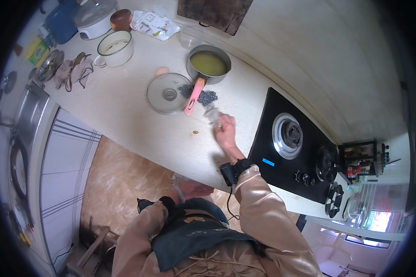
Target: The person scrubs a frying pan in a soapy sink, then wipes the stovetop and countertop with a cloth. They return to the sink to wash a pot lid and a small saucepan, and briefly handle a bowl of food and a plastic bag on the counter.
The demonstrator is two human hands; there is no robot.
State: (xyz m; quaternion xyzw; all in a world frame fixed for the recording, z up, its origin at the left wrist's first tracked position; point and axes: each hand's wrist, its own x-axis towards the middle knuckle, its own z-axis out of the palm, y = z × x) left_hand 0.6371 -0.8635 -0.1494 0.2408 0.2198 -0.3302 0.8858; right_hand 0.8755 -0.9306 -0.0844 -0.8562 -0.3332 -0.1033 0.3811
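Note:
My right hand [226, 130] is over the white countertop [149, 135], its fingers closed on a blurred, pale, crumpled thing [212, 115] that looks like a cloth or thin plastic. Just beyond it lies a dark speckled pad [208, 98], partly under the pink handle of a saucepan [209, 64] holding yellow-green liquid. A glass lid [170, 94] lies left of that handle, with an egg-like object [162, 71] at its far edge. Low at the counter's front edge is my left hand [196, 189], fingers extended, with nothing seen in it. A small brown scrap [195, 132] lies on the countertop.
A black gas hob [260, 145] is at the right. An enamel mug [116, 57], crumpled cloths [74, 71], a printed packet [155, 24] and a clear plastic container [191, 36] stand or lie towards the back and left. A steel sink [31, 110] is at far left.

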